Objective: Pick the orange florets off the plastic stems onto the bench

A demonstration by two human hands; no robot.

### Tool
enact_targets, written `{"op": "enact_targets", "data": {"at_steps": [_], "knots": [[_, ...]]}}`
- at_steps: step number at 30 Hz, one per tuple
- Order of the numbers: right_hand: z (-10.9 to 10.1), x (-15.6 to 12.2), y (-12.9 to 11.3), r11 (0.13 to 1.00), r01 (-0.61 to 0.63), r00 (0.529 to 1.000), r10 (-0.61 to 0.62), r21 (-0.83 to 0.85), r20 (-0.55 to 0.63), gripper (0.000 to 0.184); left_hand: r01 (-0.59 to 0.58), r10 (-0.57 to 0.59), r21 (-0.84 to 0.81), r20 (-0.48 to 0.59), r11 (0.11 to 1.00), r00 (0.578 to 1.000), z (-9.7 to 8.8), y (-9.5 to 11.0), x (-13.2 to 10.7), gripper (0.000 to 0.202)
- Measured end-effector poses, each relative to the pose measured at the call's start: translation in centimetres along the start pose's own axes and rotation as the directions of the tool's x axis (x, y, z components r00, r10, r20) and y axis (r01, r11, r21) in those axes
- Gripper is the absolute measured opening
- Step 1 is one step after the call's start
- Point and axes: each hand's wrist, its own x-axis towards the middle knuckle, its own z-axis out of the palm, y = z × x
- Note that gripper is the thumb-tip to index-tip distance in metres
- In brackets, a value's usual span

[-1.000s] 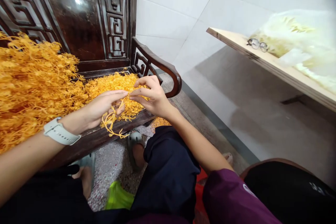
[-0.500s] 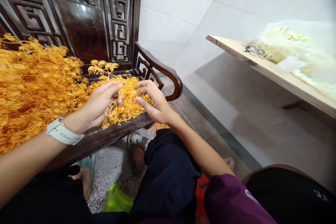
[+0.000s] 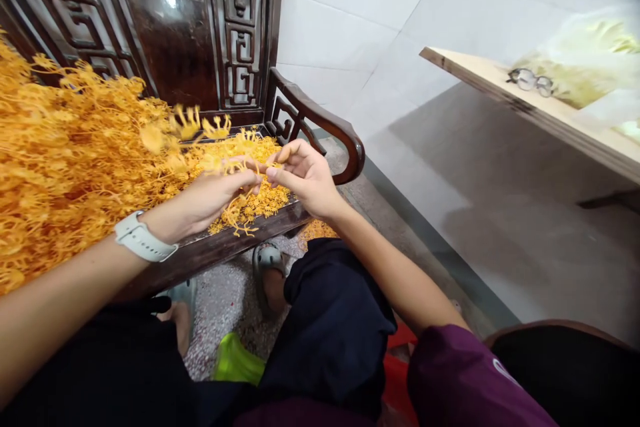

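Note:
My left hand (image 3: 220, 193), with a pale watch on its wrist, is closed on a yellow-orange branched plastic sprig (image 3: 215, 128). The sprig's little prongs rise above the fingers, and thin stems hang below them. Against its right end, my right hand (image 3: 307, 180) pinches a small piece of the sprig between thumb and fingertips. Both hands nearly meet over a heap of small orange bits (image 3: 275, 195) on the dark wooden bench (image 3: 240, 235). To the left rises a large pile of whole orange sprigs (image 3: 75, 167).
The bench's curved armrest (image 3: 345, 137) stands just beyond my right hand. At right, a wooden board (image 3: 480, 83) holds glasses (image 3: 531, 81) and a plastic bag (image 3: 590, 60). More orange bits (image 3: 317, 232) lie on the floor below, near a bright green object (image 3: 237, 360).
My right hand has come to the left hand and now pinches the sprig; half a second ago its fingers were apart. The whole view has shifted slightly.

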Motion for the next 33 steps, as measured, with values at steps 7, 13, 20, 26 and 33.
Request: {"op": "enact_targets", "data": {"at_steps": [7, 13, 20, 26, 33], "knots": [[-1.2, 0.2, 0.8, 0.975, -0.148, 0.988, 0.154, 0.167, -0.021, 0.056, 0.019, -0.030, 0.130, 0.085, 0.991, 0.996, -0.2, 0.0, 0.2, 0.027], [-1.8, 0.1, 1.2, 0.922, -0.289, 0.949, 0.241, 0.259, 0.204, 0.057, 0.012, -0.014, 0.013, 0.150, 1.000, 0.989, -0.4, 0.2, 0.0, 0.033], [-1.5, 0.1, 1.3, 0.922, -0.250, 0.905, 0.114, 0.295, 0.411, 0.054, -0.024, 0.011, 0.039, 0.295, 0.999, 0.956, -0.6, 0.3, -0.5, 0.035], [-1.7, 0.1, 1.5, 0.947, -0.229, 0.880, 0.102, 0.226, 0.465, 0.059, -0.066, 0.027, 0.097, 0.363, 0.993, 0.932, -1.3, -0.2, -0.3, 0.031], [-2.0, 0.1, 0.4, 0.913, -0.206, 0.904, 0.040, 0.351, 0.425, 0.065, -0.062, 0.125, -0.160, 0.422, 0.985, 0.898, -1.3, 1.0, -0.6, 0.031]]}}
